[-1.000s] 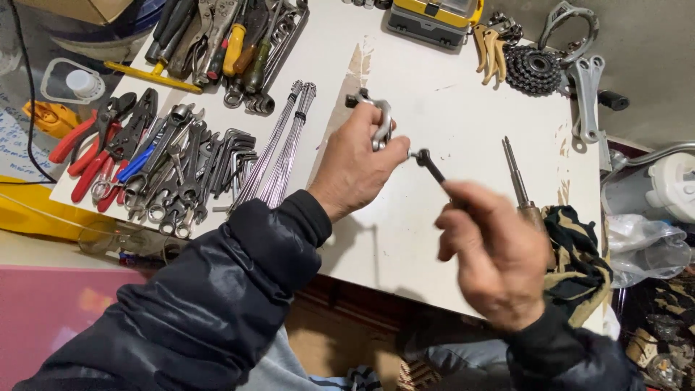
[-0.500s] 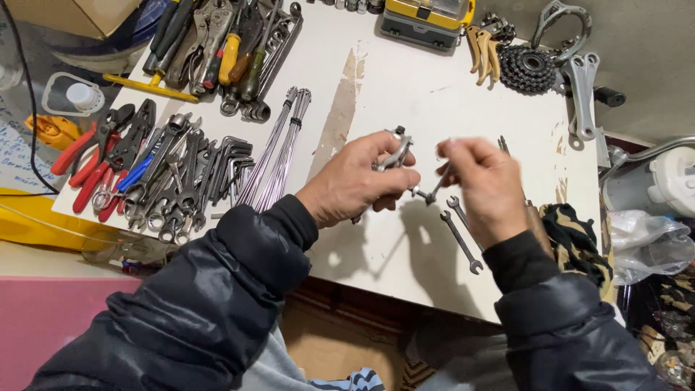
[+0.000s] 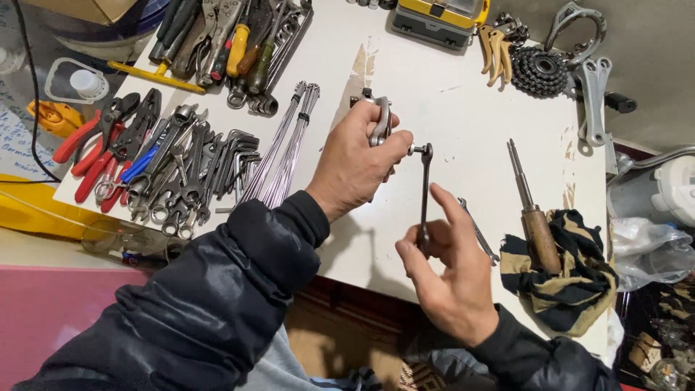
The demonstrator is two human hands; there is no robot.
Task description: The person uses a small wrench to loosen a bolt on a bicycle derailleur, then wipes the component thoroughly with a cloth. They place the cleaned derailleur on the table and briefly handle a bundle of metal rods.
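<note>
1. The white counter [image 3: 449,108] carries tools sorted by kind, pliers and wrenches [image 3: 156,166] at 9 o'clock and spokes [image 3: 282,156] beside them, so each is easy to find.
2. The left hand [image 3: 355,163] has its grip closed around a silver brake caliper [image 3: 380,123], lifted off the counter near centre to steady it.
3. The right hand [image 3: 449,279], at 5 o'clock, pinches the lower end of a small wrench [image 3: 424,192] between thumb and fingers; its head sits on the caliper's nut [image 3: 414,150], the handle hanging down for leverage.
</note>
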